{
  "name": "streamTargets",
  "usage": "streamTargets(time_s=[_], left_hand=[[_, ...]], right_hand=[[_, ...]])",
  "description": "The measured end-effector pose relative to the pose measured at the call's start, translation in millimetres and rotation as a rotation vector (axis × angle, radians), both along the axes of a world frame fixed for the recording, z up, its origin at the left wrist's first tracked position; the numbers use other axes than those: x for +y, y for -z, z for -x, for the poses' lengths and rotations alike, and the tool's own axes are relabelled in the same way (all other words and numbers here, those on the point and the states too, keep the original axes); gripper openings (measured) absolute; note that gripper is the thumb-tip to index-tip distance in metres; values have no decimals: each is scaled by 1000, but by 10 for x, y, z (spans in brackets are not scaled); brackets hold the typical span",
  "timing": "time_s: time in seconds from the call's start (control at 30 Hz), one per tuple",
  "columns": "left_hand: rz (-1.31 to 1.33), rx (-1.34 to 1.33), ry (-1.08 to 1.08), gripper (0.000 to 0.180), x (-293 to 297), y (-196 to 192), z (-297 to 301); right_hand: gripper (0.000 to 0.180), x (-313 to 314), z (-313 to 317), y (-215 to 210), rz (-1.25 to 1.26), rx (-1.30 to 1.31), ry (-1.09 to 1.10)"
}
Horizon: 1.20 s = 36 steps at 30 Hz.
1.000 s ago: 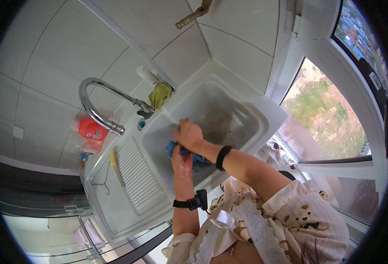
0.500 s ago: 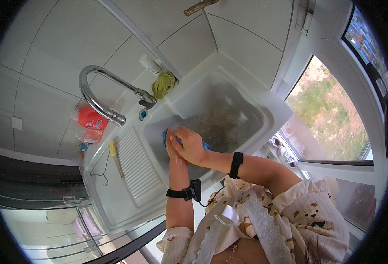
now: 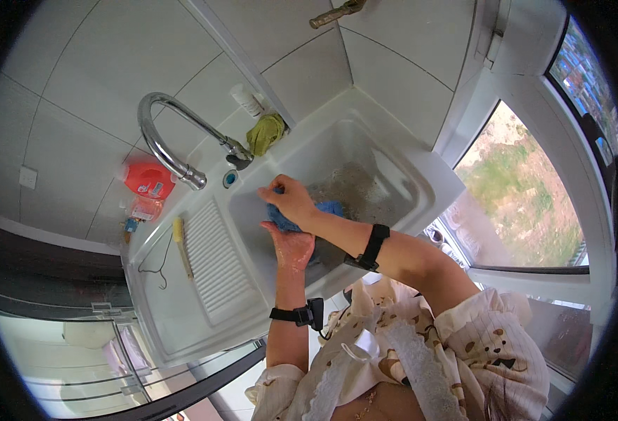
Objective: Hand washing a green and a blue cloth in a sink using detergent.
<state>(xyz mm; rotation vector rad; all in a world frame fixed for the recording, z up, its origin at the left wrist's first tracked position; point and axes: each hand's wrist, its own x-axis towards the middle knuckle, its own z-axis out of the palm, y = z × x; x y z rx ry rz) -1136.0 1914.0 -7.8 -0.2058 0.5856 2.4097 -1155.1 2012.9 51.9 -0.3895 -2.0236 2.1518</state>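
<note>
A bunched blue cloth (image 3: pixel 330 208) is between my two hands over the near left part of the white sink (image 3: pixel 432 193). My right hand (image 3: pixel 291 201) is closed on its upper part, with the wrist bent and the fingers curled. Below it, my left hand (image 3: pixel 292 247) looks wet and has the palm turned up under the cloth. Its thumb shows at the cloth's edge, while the other fingers are mostly hidden. Murky, sudsy water (image 3: pixel 358 189) lies in the basin beyond my hands.
Left of the basin is a ribbed washboard (image 3: pixel 214 256), with a yellow-handled brush (image 3: pixel 180 242) and a wire hook (image 3: pixel 156 270). A chrome faucet (image 3: pixel 183 133) arches behind, near a green cloth (image 3: pixel 265 133), a white bottle (image 3: pixel 246 100) and a red bottle (image 3: pixel 149 179). A window (image 3: pixel 523 189) stands at right.
My right hand has lifted and shifted up from my left, its wrist more bent. The left palm has turned up and moved slightly right. More of the blue cloth shows.
</note>
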Motion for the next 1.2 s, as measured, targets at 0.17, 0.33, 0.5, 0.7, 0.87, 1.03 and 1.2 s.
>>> streamTargets(time_s=[0.17,0.33,0.5,0.7,0.87,1.03,1.2], left_hand=[[182,144,32,80,30,-309,62],[-18,183,-23,55,-31,-556,230],[43,246,-124,48,-47,-821,247],[446,-13,-305,46,-128,-166,312],[-192,205,96,39,-184,219,29],[65,141,69,39,-193,169,102],[167,120,40,39,-227,209,230]], right_hand=[[55,78,-78,125,-193,252,-39],[69,209,-376,346,-387,367,-75],[48,296,-389,470,63,129,-384],[33,249,-293,697,467,114,-147],[34,-388,-425,312,-323,464,87],[30,-440,-459,215,-726,431,120],[21,-438,-318,242,-732,334,83]])
